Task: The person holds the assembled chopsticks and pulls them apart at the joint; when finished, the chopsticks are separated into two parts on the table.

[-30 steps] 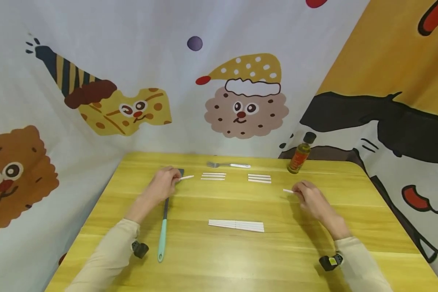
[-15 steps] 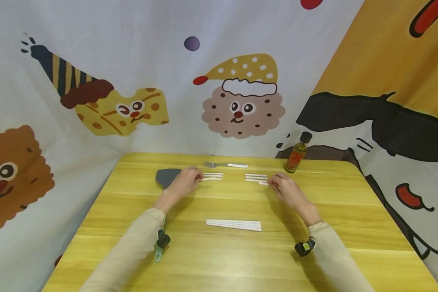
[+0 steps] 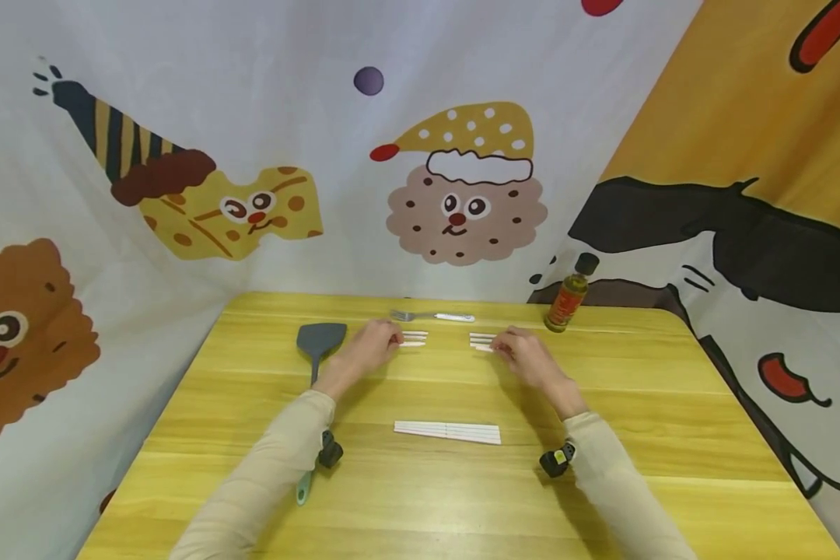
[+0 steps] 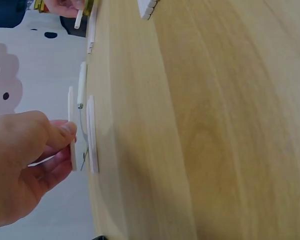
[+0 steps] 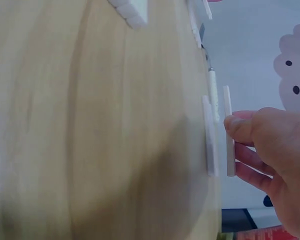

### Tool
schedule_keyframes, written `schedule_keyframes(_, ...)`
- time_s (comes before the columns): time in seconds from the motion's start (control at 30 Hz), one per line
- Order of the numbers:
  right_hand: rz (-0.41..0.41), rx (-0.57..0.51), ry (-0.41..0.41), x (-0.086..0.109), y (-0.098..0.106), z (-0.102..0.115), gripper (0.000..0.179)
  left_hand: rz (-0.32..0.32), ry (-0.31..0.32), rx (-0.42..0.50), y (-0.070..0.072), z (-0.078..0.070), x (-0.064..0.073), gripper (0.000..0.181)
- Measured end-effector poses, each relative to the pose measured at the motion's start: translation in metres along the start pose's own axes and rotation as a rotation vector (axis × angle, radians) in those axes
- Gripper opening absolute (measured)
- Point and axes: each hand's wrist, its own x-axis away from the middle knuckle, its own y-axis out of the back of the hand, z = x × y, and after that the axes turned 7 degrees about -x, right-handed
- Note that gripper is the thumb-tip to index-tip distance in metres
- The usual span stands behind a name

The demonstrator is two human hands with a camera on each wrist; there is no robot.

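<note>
Nearest, two pale sleeves (image 3: 266,470) reach in over the wood-grain table (image 3: 448,502), with small black devices, one at the left wrist (image 3: 330,449) and one at the right. Beside the left sleeve shows the pale green handle of a spatula (image 3: 320,337); the forearm hides its middle, and its dark grey blade lies farther off, just beyond the left hand. Midway between the arms, a set of white sticks (image 3: 448,432) lies side by side across the table. Farther out, the left hand (image 3: 374,342) pinches a short white stick (image 4: 71,106) between thumb and fingers, held a little above the table and apart from the left row of short sticks (image 4: 93,135) just beside it. The right hand (image 3: 528,359) likewise grasps a second short stick (image 5: 230,159) in its thumb and fingers, raised near the right row of short sticks (image 5: 210,137). The two rows lie apart, their sticks roughly parallel. Behind them a fork (image 3: 455,317) rests crosswise, its tines toward the left and its white handle toward the right. Beyond the right hand a dark-capped bottle (image 3: 565,302) with a red label stands near the far edge. Farthest back hangs a cloth (image 3: 287,85) printed with cartoon figures.
</note>
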Motion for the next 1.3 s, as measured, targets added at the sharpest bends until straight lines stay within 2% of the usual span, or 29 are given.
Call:
schedule_keyframes(0.37, 0.038, -0.008, -0.079, -0.001, -0.015, -0.004, 0.009, 0.032, 0.016, 0.008, -0.013, 0.004, -0.002, 0.014)
schedule_keyframes(0.97, 0.05, -0.014, -0.111, -0.004, -0.017, -0.005, 0.008, 0.04, 0.047, 0.038, -0.016, 0.005, -0.006, 0.017)
schedule_keyframes(1.3, 0.019, 0.001, -0.039, -0.002, -0.018, -0.008, 0.01, 0.053, 0.059, 0.042, -0.016, 0.004, -0.007, 0.014)
